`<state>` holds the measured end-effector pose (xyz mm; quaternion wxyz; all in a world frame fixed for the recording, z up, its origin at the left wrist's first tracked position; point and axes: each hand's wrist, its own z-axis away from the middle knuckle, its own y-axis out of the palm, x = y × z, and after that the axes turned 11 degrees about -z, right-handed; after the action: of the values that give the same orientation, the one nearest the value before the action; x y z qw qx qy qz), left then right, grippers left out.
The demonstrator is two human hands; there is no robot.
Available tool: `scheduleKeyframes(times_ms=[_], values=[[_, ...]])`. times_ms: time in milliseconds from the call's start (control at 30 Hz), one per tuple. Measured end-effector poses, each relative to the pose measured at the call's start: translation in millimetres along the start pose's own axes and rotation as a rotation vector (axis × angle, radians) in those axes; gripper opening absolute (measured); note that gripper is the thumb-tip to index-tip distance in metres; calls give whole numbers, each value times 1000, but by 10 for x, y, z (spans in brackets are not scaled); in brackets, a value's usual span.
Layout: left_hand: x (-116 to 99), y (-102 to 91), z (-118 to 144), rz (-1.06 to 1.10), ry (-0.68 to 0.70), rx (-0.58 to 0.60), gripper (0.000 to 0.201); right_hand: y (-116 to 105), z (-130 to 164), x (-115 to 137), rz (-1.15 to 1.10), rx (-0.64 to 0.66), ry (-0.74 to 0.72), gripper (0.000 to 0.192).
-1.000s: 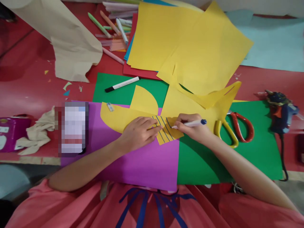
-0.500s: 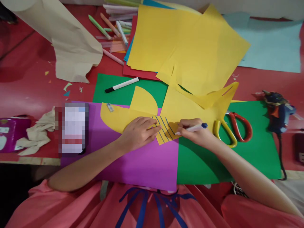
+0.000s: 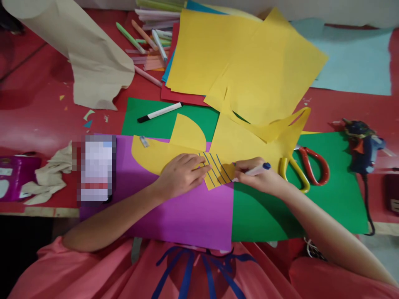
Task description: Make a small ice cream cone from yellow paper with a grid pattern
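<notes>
My left hand (image 3: 183, 176) lies flat with its fingers stretched over a yellow paper cutout (image 3: 152, 155) that has a rounded left end. Several slanting blue lines run across the cutout's right part. In my right hand (image 3: 254, 176) is a white marker with a blue end (image 3: 258, 168), gripped between thumb and fingers. Its tip is at the lower end of the rightmost line, partly hidden by the fingers. Under the cutout lies a purple sheet (image 3: 187, 220), beside a green sheet (image 3: 268, 220). Scissors (image 3: 315, 168) with red and yellow handles rest right of my right hand.
Yellow sheets (image 3: 249, 54) are stacked at the back. A capped white marker (image 3: 162, 112) lies on green paper. A phone (image 3: 96, 168) is at the left, a glue gun (image 3: 364, 149) with a cord at the right. Rolled beige paper (image 3: 93, 62) lies back left, light blue paper (image 3: 355, 58) back right.
My right hand has moved slightly down with the marker, and the rightmost blue line reaches a little lower. My left hand stays in place on the paper.
</notes>
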<state>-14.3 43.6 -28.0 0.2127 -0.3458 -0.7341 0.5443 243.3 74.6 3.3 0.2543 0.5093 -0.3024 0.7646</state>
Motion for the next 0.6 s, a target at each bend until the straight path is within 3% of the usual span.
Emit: scheduleKeyframes(times_ms=[133, 300, 367, 467, 600], values=[[-5, -13, -2, 4, -3, 2, 20, -27, 3, -68, -187, -27, 48, 21], [-13, -29, 0, -24, -13, 28, 25, -57, -19, -114, -454, -286, 30, 30], [-19, -29, 4, -20, 29, 93, 33, -66, -60, -94, -472, -323, -16, 35], [-35, -28, 8, -40, 79, 213, 47, -77, -150, -50, -414, -315, -34, 24], [-47, -20, 4, -96, 20, 237, 46, -74, -287, -10, -312, -250, -58, 13]])
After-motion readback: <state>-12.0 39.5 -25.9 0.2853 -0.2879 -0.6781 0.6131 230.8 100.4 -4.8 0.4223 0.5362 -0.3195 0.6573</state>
